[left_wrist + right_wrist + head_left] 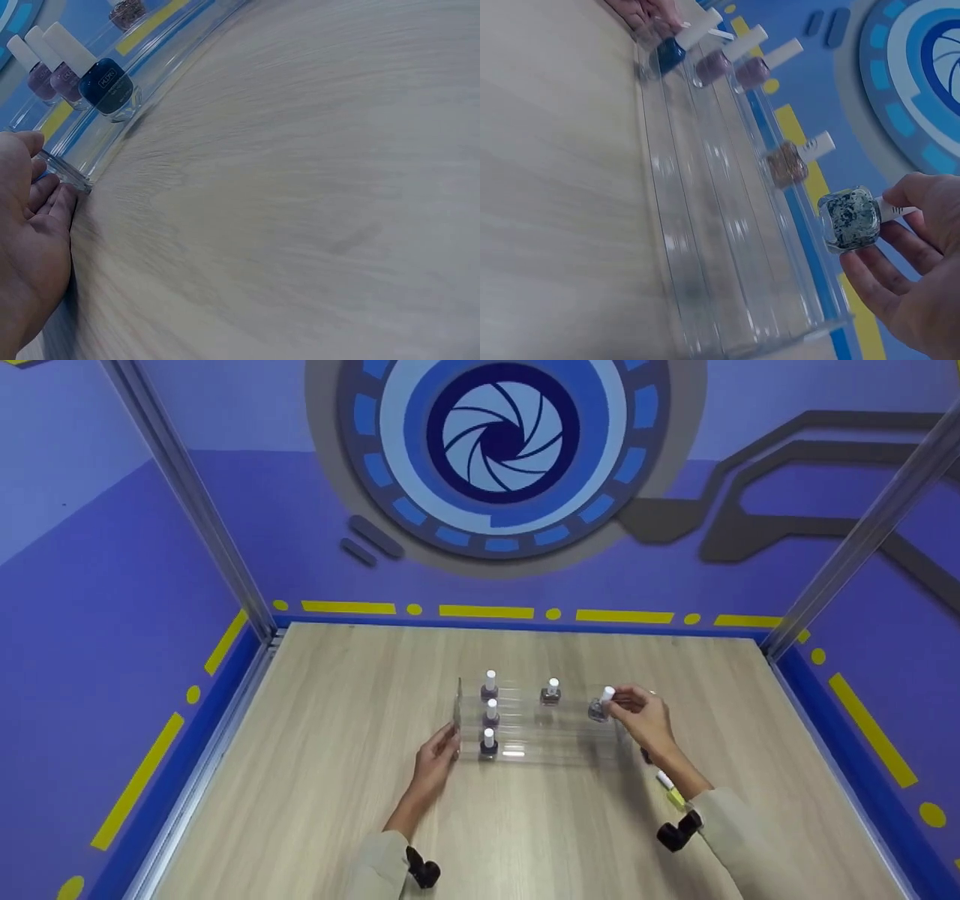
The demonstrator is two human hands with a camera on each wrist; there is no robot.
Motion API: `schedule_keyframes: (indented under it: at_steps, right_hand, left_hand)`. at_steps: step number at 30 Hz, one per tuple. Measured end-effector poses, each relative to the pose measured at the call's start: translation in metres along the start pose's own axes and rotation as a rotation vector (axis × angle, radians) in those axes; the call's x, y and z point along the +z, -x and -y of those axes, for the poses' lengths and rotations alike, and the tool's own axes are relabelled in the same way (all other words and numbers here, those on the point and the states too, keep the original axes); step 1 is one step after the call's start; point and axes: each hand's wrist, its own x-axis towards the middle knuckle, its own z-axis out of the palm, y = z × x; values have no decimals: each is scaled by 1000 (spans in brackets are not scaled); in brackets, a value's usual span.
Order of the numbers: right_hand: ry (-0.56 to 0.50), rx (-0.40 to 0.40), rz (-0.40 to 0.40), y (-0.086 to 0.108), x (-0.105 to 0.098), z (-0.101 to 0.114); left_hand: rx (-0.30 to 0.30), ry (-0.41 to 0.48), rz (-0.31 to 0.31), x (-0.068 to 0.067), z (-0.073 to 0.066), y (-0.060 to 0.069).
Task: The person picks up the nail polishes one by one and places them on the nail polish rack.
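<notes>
A clear tiered rack (pixel 555 750) stands on the table. My right hand (pixel 646 720) pinches the white cap of a speckled glitter bottle (pixel 852 219) at the right end of the top tier; whether the bottle touches the rack I cannot tell. My left hand (pixel 435 761) holds the rack's left end panel, thumb and fingers on either side in the left wrist view. A dark blue bottle (pixel 107 86) is on the lowest tier at the left, with two mauve bottles (pixel 490 716) (pixel 490 688) behind it on higher tiers. A brownish glitter bottle (pixel 786 165) stands on the top tier.
Right of the rack, a yellow bottle (pixel 676 798) with a white cap lies on the table (pixel 525 840) near my right wrist. A dark object (pixel 646 756) lies just beyond it, partly hidden by my arm. Purple-blue walls enclose the table.
</notes>
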Motion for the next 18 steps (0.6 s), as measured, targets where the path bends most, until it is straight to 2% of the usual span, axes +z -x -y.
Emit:
schedule_keyframes:
  at_steps: [8,15,18]
  right_hand:
    - [-66,-5,69,3,32,1]
    - [-109,-5,58,6,56,1]
    - [-80,-28,51,7,65,-3]
  left_hand:
    - [-52,65,10,0,0,-2]
    - [-65,35,-4,1,-2,-1]
    - [-67,26,-14,2,-1,-2]
